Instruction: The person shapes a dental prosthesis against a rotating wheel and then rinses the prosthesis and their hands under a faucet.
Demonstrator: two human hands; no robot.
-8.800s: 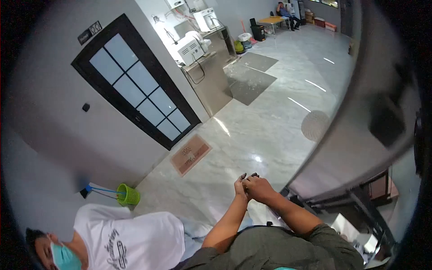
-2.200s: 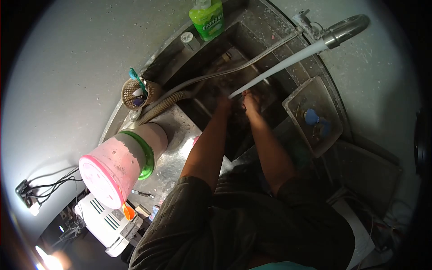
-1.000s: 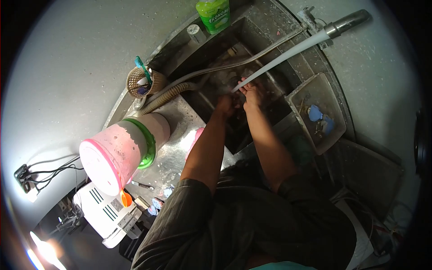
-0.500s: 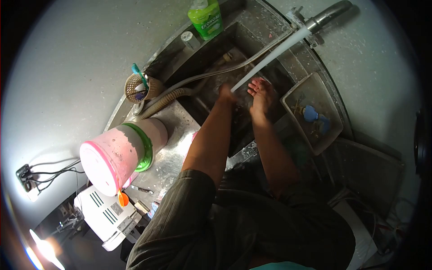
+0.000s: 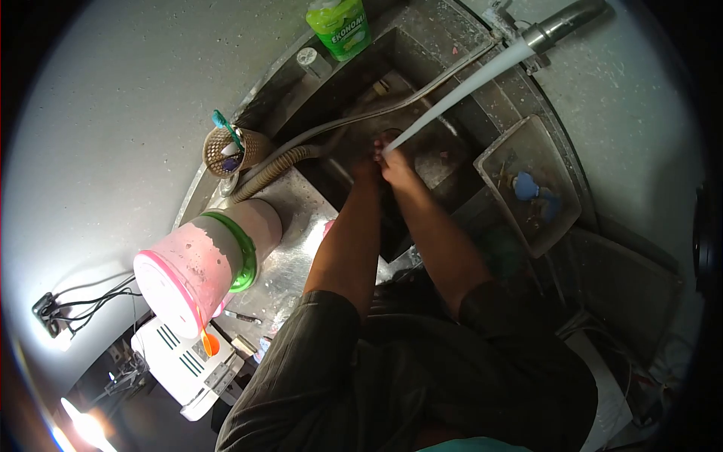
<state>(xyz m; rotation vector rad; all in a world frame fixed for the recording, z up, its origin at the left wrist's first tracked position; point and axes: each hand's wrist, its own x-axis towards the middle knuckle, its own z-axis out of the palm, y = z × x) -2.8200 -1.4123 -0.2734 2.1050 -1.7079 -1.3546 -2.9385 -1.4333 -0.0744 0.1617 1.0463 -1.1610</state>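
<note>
My two hands meet low in the dark sink basin (image 5: 437, 162), under a white stream of water (image 5: 459, 92). The stream runs from the metal faucet (image 5: 561, 29) at the upper right and lands on them. My right hand (image 5: 393, 166) lies against my left hand (image 5: 366, 167); a few bent fingertips of the right show, but blur and water hide its grip. Shadow and the right hand cover the left hand's fingers. No object is visible in either hand.
A green soap pouch (image 5: 339, 32) stands on the sink's back ledge. A grey hose (image 5: 361, 122) crosses the basin. Left are a woven cup (image 5: 218, 154) with toothbrushes and a pink bucket (image 5: 184, 267). A grey tray (image 5: 497, 203) with a blue item sits right.
My right hand has moved left from its open, spread pose and now touches my left hand under the stream. The left hand has shifted slightly down and left. Water keeps running.
</note>
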